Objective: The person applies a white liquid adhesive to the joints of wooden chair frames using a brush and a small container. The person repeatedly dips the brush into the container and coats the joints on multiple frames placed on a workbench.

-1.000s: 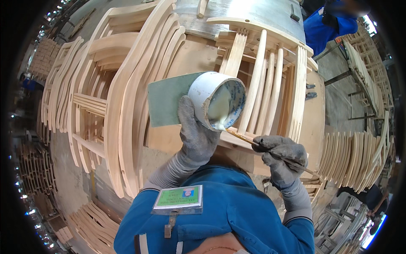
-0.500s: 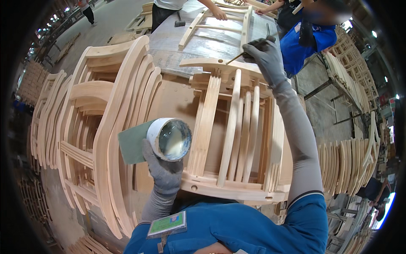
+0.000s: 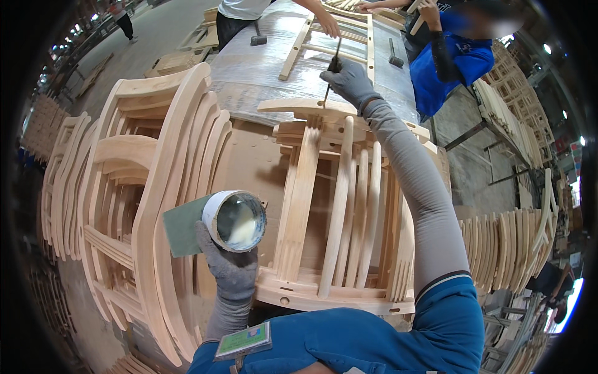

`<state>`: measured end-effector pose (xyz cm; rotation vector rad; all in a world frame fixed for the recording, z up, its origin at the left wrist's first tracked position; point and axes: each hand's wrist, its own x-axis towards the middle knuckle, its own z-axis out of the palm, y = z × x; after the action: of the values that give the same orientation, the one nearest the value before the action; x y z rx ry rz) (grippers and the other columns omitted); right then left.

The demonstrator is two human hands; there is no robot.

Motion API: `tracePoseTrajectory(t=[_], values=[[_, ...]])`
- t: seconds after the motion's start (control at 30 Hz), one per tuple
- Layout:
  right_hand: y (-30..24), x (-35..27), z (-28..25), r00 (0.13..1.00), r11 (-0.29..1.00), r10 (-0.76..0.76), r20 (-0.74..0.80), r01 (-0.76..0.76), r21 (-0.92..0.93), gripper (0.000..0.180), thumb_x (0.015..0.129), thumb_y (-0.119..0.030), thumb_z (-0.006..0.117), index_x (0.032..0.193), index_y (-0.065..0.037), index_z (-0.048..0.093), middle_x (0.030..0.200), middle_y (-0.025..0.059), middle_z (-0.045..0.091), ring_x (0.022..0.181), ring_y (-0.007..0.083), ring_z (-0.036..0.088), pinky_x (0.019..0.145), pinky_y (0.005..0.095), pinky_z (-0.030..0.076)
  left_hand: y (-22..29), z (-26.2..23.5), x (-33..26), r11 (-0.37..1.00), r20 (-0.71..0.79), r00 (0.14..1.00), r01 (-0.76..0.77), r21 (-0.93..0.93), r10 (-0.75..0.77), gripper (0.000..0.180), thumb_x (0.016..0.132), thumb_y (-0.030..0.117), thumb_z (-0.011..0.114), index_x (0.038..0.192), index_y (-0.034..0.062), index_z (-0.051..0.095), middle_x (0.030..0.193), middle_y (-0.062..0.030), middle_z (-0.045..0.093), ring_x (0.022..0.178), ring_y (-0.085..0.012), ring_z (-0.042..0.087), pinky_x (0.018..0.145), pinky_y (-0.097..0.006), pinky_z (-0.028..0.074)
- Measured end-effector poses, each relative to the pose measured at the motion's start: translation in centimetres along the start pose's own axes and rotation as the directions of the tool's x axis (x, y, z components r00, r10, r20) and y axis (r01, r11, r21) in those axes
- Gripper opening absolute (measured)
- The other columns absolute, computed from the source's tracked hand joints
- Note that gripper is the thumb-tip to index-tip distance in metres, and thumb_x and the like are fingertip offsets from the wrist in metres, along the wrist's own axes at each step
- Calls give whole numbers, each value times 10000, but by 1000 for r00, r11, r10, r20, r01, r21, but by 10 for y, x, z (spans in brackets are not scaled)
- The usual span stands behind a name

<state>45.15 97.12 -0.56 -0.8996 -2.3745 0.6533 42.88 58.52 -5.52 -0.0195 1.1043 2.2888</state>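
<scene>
In my gloved left hand (image 3: 232, 274) is a round tub (image 3: 213, 218), tilted so its mouth shows white, glue-like liquid inside. A flat green piece (image 3: 179, 229) sticks out beside the tub; whether it is fixed to the tub I cannot tell. My gloved right hand (image 3: 350, 84) is closed round a thin stick (image 3: 326, 95), held nearly upright. The stick's lower end is at a hole in the far curved rail (image 3: 283, 106) of a pale wooden frame. Several slats (image 3: 337, 212) run from there to the near rail (image 3: 336, 300).
Stacked wooden chair frames (image 3: 156, 181) stand at left, with more curved parts (image 3: 498, 246) at right. Beyond is a film-covered table (image 3: 249, 81) with two mallets (image 3: 395, 57) and another frame (image 3: 296, 47). A person in blue (image 3: 455, 68) and others work there.
My right hand has moved left, and the stick has swung from slanted to nearly upright at the far rail. The tub in my left hand has shifted slightly left and nearer.
</scene>
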Motion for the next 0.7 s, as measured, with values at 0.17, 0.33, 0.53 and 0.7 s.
tracePoseTrajectory(t=[0.17,0.33,0.53,0.7], values=[[-4,4,0,996,999,-33,78,35,-15,343,757,-339,655,878,-18,644,844,196,646,792,350,615,738,412,474,-11,-10,5,963,26,991,-136,230,134,497,930,489,401,1277,137,456,1247,-85,515,1106,-267,541,931,-447,483],[-7,2,6,996,995,-42,73,49,-88,335,761,-341,659,886,-30,655,798,186,652,789,345,618,739,411,471,5,-5,1,991,-33,997,64,-114,-68,486,924,481,426,1265,138,468,1232,-82,529,1104,-258,543,927,-438,486],[8,-5,-2,999,999,-17,33,16,37,253,754,-240,668,905,-39,646,817,155,660,803,316,629,729,390,484,13,5,-7,966,82,989,140,-218,-125,473,929,469,427,1259,132,468,1226,-76,533,1109,-234,536,939,-426,471],[-2,-57,-26,985,957,-171,-33,174,233,180,750,-154,661,873,-26,631,794,131,657,756,264,633,693,340,492,14,13,-17,978,237,971,81,-195,-33,469,948,447,400,1258,101,465,1228,-74,533,1135,-228,515,972,-410,434]])
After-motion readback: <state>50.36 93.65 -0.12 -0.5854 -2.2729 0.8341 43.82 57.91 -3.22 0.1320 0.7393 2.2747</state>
